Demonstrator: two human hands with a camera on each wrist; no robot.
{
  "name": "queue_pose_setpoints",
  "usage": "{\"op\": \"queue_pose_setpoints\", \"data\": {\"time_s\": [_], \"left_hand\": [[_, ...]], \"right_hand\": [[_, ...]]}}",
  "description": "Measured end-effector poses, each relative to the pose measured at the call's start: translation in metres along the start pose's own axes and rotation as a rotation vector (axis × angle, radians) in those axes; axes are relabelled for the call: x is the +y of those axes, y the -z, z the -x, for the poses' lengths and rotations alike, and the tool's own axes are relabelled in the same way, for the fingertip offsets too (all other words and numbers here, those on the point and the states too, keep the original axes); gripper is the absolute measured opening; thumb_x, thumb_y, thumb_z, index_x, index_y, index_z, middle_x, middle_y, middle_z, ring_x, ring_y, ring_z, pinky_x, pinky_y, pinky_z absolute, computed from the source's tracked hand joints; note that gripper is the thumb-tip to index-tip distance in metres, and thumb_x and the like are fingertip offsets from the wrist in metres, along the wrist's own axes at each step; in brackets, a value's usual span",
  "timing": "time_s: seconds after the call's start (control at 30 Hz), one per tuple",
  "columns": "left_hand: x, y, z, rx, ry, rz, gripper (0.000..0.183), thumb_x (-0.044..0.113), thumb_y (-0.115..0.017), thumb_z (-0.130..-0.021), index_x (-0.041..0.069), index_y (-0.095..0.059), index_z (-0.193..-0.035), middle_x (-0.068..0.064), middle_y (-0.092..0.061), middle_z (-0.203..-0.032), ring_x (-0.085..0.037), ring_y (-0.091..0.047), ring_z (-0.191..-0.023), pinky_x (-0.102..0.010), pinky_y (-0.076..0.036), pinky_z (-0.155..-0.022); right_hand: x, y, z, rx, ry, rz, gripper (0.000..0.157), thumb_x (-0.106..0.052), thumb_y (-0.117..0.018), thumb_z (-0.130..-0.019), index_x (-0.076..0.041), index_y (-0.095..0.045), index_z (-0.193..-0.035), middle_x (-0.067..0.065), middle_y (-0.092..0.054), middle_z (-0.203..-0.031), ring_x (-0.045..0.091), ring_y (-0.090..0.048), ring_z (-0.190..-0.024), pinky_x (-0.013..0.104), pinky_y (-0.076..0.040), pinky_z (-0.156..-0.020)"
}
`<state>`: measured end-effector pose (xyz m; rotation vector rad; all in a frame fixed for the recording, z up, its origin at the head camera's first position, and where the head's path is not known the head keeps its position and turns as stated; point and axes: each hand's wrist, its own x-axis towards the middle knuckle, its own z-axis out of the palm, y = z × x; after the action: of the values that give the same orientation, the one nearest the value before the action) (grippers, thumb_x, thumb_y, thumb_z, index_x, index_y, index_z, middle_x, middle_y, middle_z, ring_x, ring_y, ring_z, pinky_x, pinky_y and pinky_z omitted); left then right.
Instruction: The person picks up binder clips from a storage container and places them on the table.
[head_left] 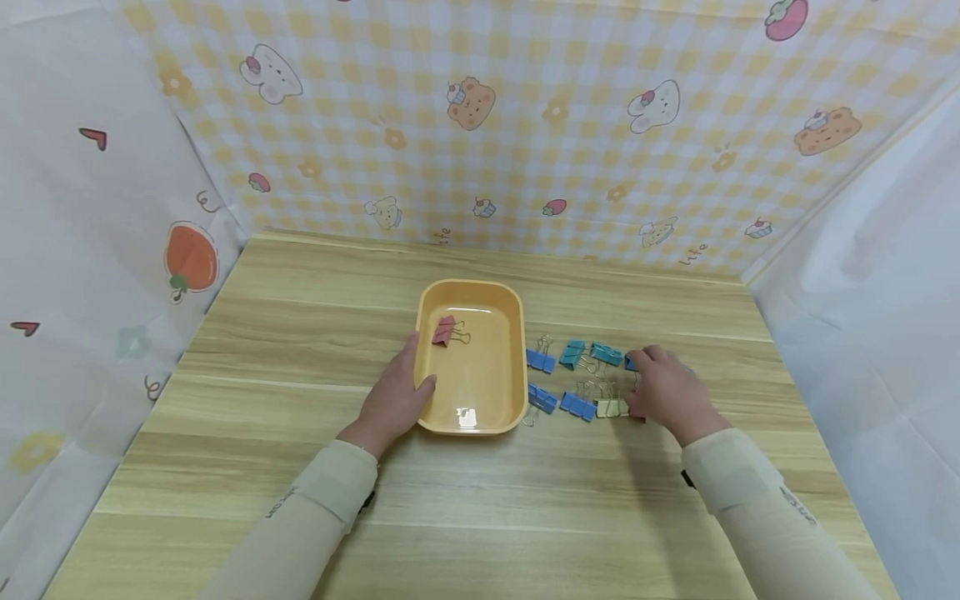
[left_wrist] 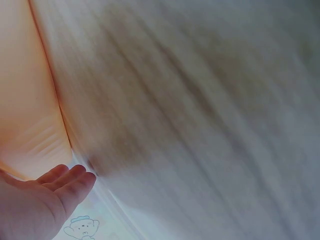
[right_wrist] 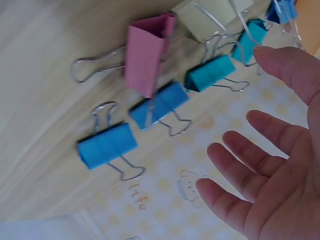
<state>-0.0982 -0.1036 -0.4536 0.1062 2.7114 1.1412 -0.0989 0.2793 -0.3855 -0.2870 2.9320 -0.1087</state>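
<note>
My left hand (head_left: pixel 393 404) holds the left side of a yellow-orange tray (head_left: pixel 522 333), thumb over the rim and fingers along the outer wall. Inside the tray, near its upper left, lies a pink binder clip (head_left: pixel 444 332). To the right of the tray, my right hand (head_left: pixel 660 387) is over the right end of a group of binder clips. Its fingers are spread with nothing between them in the right wrist view. Nearest it are a pink binder clip (right_wrist: pixel 142 60), a pale yellow one (right_wrist: pixel 205 20) and blue ones (right_wrist: pixel 107 145), partly hidden by the hand in the head view.
Between tray and right hand lie blue binder clips (head_left: pixel 578 406) and teal ones (head_left: pixel 606 353) in two rough rows. The wood-grain table (head_left: pixel 480 517) ends at a checked cloth backdrop (head_left: pixel 525 167), with white cloth at both sides.
</note>
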Motion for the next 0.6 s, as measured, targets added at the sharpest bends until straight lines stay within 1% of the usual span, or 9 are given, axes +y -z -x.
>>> {"op": "queue_pose_setpoints", "data": {"time_s": [0.1,0.23,0.43,0.6], "left_hand": [[0.0,0.0,0.0,-0.002,0.002,0.004,0.077,0.029,-0.051,-0.097,0.009,-0.006,-0.156,-0.021,-0.027,-0.155,-0.036,-0.029,-0.141,-0.051,-0.028,-0.113],[0.001,0.001,0.001,-0.006,0.003,0.001,0.077,0.03,-0.05,-0.097,0.009,-0.006,-0.156,-0.021,-0.027,-0.155,-0.036,-0.029,-0.141,-0.051,-0.027,-0.114],[0.002,0.002,0.001,-0.009,0.007,-0.002,0.077,0.03,-0.05,-0.097,0.009,-0.005,-0.156,-0.021,-0.026,-0.155,-0.036,-0.028,-0.142,-0.052,-0.027,-0.114],[0.0,0.001,0.0,-0.009,0.001,-0.003,0.077,0.032,-0.049,-0.098,0.01,-0.005,-0.156,-0.019,-0.025,-0.156,-0.035,-0.027,-0.142,-0.051,-0.027,-0.114]], "right_hand": [[-0.006,0.004,-0.003,0.015,0.009,0.009,0.063,-0.021,-0.074,-0.083,0.002,-0.048,-0.136,0.028,-0.046,-0.134,0.047,-0.044,-0.121,0.064,-0.042,-0.091],[-0.013,0.009,-0.009,0.041,0.027,0.023,0.067,-0.026,-0.074,-0.084,-0.001,-0.046,-0.139,0.026,-0.042,-0.14,0.047,-0.039,-0.128,0.065,-0.037,-0.097],[-0.023,0.013,-0.017,0.056,0.052,0.024,0.072,-0.025,-0.075,-0.083,-0.004,-0.041,-0.143,0.025,-0.034,-0.147,0.046,-0.03,-0.134,0.067,-0.03,-0.103],[-0.033,0.017,-0.024,0.072,0.068,0.025,0.073,-0.026,-0.075,-0.083,-0.005,-0.041,-0.144,0.024,-0.034,-0.148,0.045,-0.029,-0.135,0.066,-0.031,-0.103]]}}
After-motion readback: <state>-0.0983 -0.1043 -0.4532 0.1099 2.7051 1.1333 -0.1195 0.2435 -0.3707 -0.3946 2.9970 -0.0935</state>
